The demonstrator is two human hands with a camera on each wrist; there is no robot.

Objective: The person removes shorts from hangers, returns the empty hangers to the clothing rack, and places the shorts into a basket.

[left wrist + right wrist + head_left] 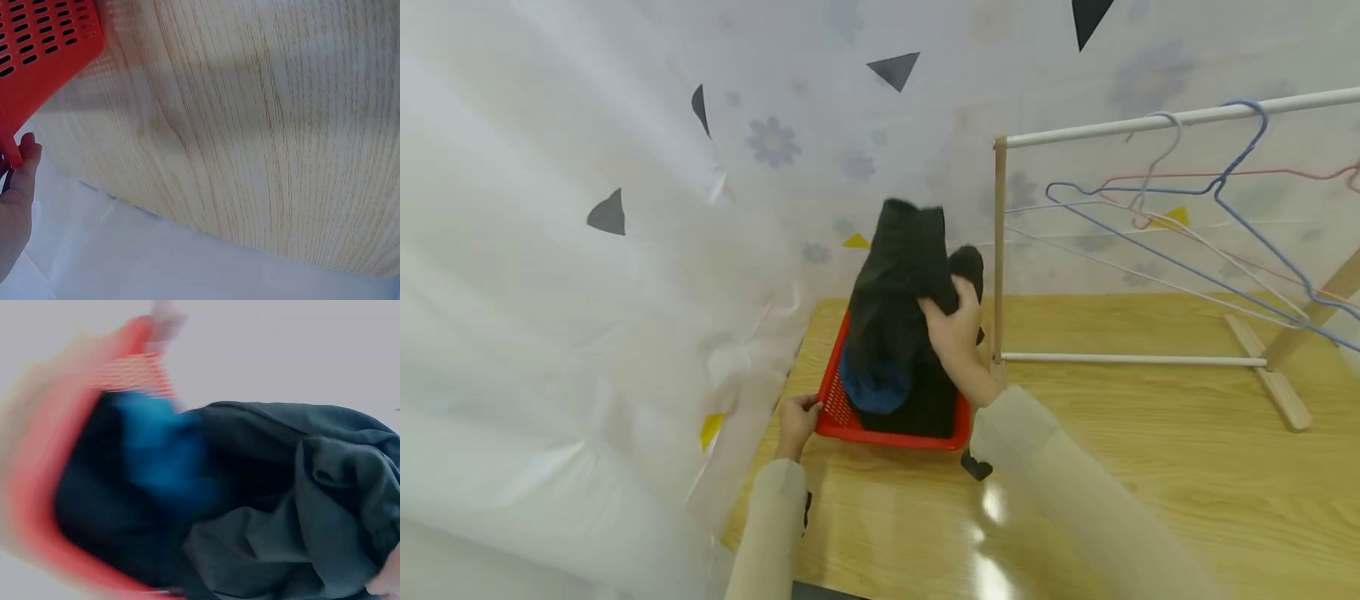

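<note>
A red plastic basket (891, 437) with slotted sides sits on the wooden table, clothes heaped inside. My left hand (796, 423) pinches the rim at its near left corner; the left wrist view shows thumb and fingers (26, 164) on either side of that red edge. With my right hand (953, 332) I grip a dark greenish-black garment (898, 267), lifted partly above the basket. Its folds fill much of the right wrist view, where the hand (389, 575) shows only at the edge. Blue cloth (876, 387) and black cloth (928, 408) lie beneath it.
Right of the basket stands a rack with wooden posts (998, 250) and a white rail (1075, 132). Blue (1150, 242), red (1262, 172) and white hangers (1195, 225) hang there. Plastic sheeting (572, 350) borders the table (1112, 467) on the left and behind.
</note>
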